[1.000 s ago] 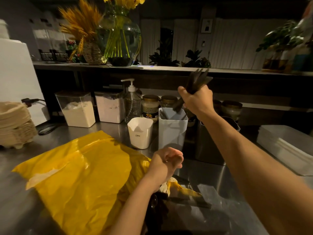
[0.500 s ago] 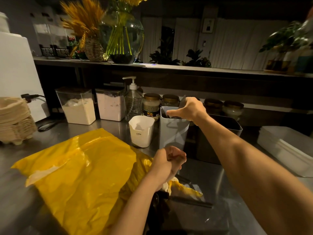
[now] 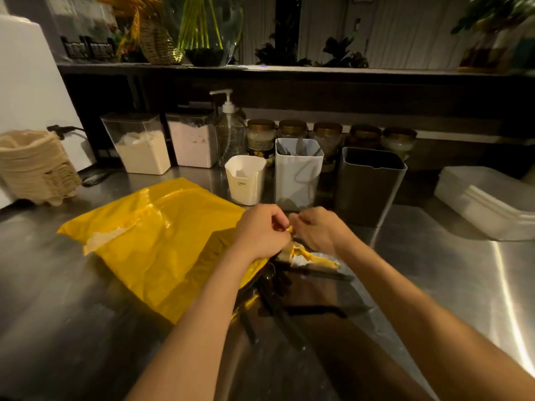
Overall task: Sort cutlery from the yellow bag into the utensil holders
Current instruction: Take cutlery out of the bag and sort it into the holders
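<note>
Back from the tall white holder (image 3: 298, 175) comes our right hand (image 3: 318, 230), which half a second ago was lowering black cutlery into it. It now meets our left hand (image 3: 262, 231) at the torn mouth of the yellow bag (image 3: 162, 244). Dark handles (image 3: 298, 149) show just inside that holder's rim, so we judge one batch delivered and the next fetch beginning.

The fingers (image 3: 275, 219) of the left hand are curled and pinch a scrap of the yellow edge. The right hand's fingers (image 3: 298, 219) close on the same scrap from the other side, as if to spread the opening.

The bag is glossy, crinkled plastic film lying flat on the brushed-steel desk (image 3: 434, 270). More black cutlery (image 3: 275, 290), thin and matte, spills from the bag's mouth towards us. Left of the tall holder stands a small white cup holder (image 3: 245, 180), rounded. To its right stands a dark grey holder (image 3: 370, 186), square and smooth-walled.
</note>
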`<state>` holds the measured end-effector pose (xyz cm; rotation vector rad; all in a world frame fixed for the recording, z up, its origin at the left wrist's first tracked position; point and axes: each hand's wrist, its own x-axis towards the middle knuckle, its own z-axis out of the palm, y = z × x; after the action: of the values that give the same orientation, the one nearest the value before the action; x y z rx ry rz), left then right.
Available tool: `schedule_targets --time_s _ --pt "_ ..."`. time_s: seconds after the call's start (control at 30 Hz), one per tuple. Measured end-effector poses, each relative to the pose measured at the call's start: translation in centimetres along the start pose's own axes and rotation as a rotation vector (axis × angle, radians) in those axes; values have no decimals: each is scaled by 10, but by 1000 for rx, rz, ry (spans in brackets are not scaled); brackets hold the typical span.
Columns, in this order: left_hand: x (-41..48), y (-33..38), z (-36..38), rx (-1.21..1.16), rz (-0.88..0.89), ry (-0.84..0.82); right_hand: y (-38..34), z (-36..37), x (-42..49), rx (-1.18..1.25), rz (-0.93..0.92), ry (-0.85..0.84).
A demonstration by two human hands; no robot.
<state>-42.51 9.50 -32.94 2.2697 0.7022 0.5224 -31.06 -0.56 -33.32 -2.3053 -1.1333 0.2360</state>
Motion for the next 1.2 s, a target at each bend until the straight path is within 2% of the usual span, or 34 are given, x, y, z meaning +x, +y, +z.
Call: schedule_targets --time_s 0.1,0.2,0.27,0.4,0.67,0.8,1.07,1.2 --pt "-19 0 -24 277 -47 -129 3 8 -21 -147 -28 -142" --pt "-43 3 -45 728 -154 -368 0 19 -42 -369 -94 -317" --pt "-50 -1 -51 865 -218 -421 -3 26 -53 -414 -41 -290" --pt "-53 -15 -61 778 -184 -342 -25 34 -77 -392 -35 -143" --pt "-44 -29 -75 450 -93 3 -50 56 -75 -337 13 -185" --pt "-45 -33 -75 364 -30 181 -61 60 -61 -345 55 -253" --pt "-44 -35 -72 342 3 209 -75 65 -38 -285 152 -320" --pt "-44 -33 -71 347 -12 217 -62 60 -32 -219 193 -222"
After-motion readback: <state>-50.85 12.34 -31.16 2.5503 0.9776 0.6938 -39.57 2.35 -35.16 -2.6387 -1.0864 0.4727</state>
